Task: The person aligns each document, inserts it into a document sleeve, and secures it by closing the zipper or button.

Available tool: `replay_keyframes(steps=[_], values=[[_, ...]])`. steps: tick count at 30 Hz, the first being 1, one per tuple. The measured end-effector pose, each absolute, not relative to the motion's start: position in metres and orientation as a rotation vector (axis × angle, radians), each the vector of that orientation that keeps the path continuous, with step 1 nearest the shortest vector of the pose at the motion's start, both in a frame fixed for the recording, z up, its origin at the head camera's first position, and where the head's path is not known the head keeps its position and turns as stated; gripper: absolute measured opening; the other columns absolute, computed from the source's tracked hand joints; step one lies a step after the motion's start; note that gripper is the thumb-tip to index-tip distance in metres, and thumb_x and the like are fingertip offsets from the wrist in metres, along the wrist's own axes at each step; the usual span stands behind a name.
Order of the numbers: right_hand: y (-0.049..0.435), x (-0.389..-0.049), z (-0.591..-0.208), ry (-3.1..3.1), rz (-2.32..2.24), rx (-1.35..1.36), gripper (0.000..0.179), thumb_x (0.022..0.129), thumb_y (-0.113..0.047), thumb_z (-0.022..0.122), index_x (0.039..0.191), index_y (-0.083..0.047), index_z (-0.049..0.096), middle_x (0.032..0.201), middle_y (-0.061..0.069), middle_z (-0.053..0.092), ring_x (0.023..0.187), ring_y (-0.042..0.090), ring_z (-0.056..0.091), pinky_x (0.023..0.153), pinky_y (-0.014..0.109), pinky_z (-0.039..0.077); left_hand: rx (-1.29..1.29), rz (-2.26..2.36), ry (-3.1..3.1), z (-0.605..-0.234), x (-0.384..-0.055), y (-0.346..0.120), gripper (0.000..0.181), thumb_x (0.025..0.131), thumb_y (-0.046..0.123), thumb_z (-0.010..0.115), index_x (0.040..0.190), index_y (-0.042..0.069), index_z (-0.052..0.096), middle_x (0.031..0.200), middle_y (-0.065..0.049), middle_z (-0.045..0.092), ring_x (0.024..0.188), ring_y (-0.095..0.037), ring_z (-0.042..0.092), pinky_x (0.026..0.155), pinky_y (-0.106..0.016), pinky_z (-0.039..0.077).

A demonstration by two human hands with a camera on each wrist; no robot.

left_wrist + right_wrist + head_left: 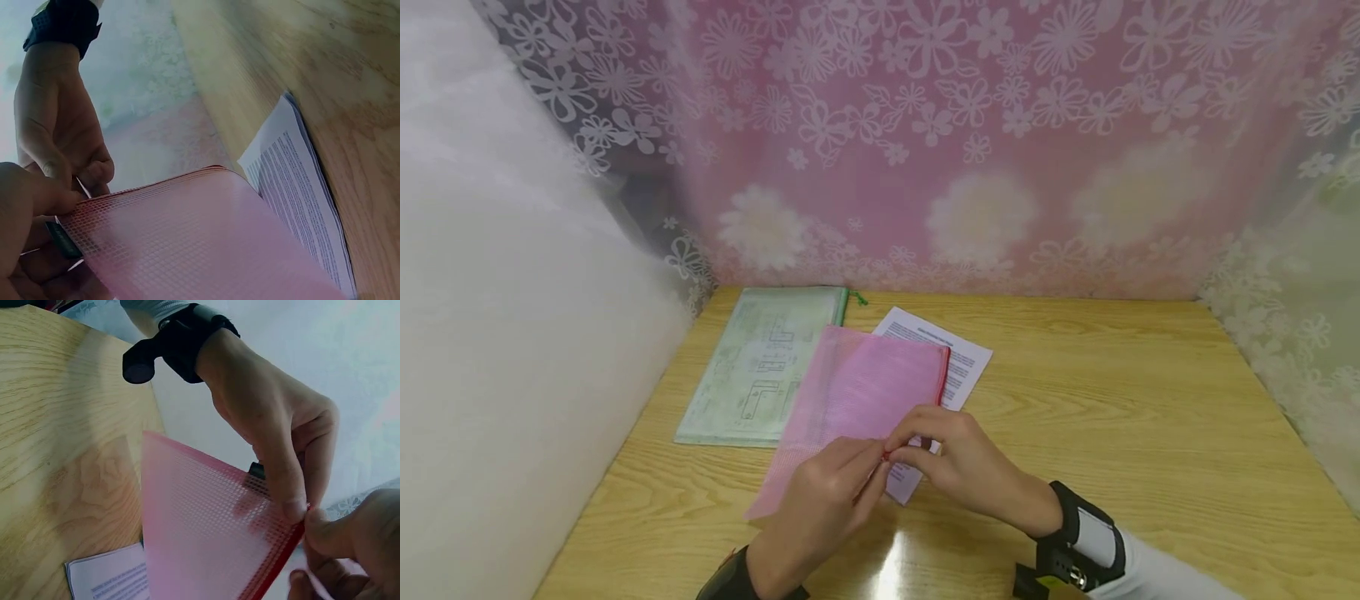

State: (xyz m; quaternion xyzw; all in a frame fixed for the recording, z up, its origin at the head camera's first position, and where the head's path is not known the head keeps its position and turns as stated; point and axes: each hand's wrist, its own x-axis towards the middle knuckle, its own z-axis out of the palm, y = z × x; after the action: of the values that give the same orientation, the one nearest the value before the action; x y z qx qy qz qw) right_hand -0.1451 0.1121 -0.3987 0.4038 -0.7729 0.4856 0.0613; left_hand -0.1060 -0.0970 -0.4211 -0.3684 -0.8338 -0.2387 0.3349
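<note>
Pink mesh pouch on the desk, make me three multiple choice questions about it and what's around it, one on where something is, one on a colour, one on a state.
1. Where does the printed paper lie?
A. Partly under the pink mesh pouch
B. On top of the green pouch
C. Off the wooden table

2. What colour is the edge trim of the pink mesh pouch?
A. Blue
B. Red
C. Yellow

3. How is the pink mesh pouch being handled?
A. It lies untouched
B. The left hand alone presses it flat
C. The left hand and the right hand both pinch its near corner

Answers: 1 A, the sheet sticks out from beneath the pouch's right side. 2 B, a red strip runs down its edge. 3 C, fingertips of both hands meet at that corner, which the wrist views show lifted.
</note>
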Motion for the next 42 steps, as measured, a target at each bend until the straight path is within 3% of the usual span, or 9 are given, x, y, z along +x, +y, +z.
replay_keyframes(steps=[6,13,16,23,32,42], values=[[0.112,-0.144,-0.387,-2.576,1.289,1.117,0.005,0.089,-0.007,0.078,0.091,-0.012,0.078,0.088,-0.005,0.075,0.082,0.003,0.063,0.07,0.025,0.056,-0.918,-0.639,-2.14,-0.423,-0.106,-0.098,0.016,0.093,0.007,0.072,0.105,0.001,0.081,0.089,-0.002,0.067,0.077,-0.011,0.063,0.07,-0.011,0.053],[0.111,-0.149,-0.383,-2.773,1.27,0.999,0.009,0.084,-0.005,0.074,0.084,-0.014,0.078,0.08,-0.011,0.071,0.077,0.001,0.061,0.066,0.021,0.052,-0.956,-0.612,-2.081,-0.423,-0.109,-0.099,0.013,0.096,0.007,0.07,0.099,0.004,0.082,0.086,-0.001,0.066,0.073,-0.01,0.062,0.069,-0.01,0.052],[0.112,-0.154,-0.388,-2.787,1.268,0.995,0.007,0.084,-0.006,0.074,0.084,-0.013,0.078,0.081,-0.01,0.072,0.076,0.0,0.061,0.064,0.019,0.05,-0.965,-0.609,-2.088,-0.423,-0.109,-0.1,0.012,0.089,0.003,0.075,0.099,0.003,0.082,0.086,-0.001,0.067,0.072,-0.01,0.063,0.069,-0.01,0.052],[0.119,-0.17,-0.404,-2.799,1.227,0.953,0.006,0.084,-0.005,0.073,0.085,-0.009,0.078,0.079,-0.007,0.072,0.074,-0.001,0.06,0.065,0.018,0.052,-0.974,-0.634,-2.105,-0.42,-0.106,-0.103,0.029,0.075,-0.005,0.082,0.103,0.001,0.081,0.089,-0.003,0.069,0.075,-0.011,0.065,0.07,-0.013,0.054],[0.124,-0.184,-0.416,-2.795,1.192,0.91,0.008,0.084,-0.004,0.072,0.086,-0.007,0.078,0.078,-0.006,0.071,0.071,0.002,0.059,0.061,0.018,0.05,-0.964,-0.622,-2.1,-0.422,-0.105,-0.103,0.023,0.08,-0.003,0.08,0.103,0.0,0.08,0.087,-0.005,0.069,0.074,-0.011,0.067,0.069,-0.012,0.055],[0.132,-0.196,-0.428,-2.788,1.115,0.888,0.011,0.088,-0.002,0.071,0.089,-0.009,0.079,0.084,-0.003,0.074,0.078,0.004,0.063,0.065,0.019,0.052,-0.973,-0.632,-2.097,-0.422,-0.103,-0.104,0.028,0.075,-0.005,0.081,0.103,-0.001,0.08,0.089,-0.005,0.071,0.075,-0.011,0.067,0.07,-0.011,0.055]])
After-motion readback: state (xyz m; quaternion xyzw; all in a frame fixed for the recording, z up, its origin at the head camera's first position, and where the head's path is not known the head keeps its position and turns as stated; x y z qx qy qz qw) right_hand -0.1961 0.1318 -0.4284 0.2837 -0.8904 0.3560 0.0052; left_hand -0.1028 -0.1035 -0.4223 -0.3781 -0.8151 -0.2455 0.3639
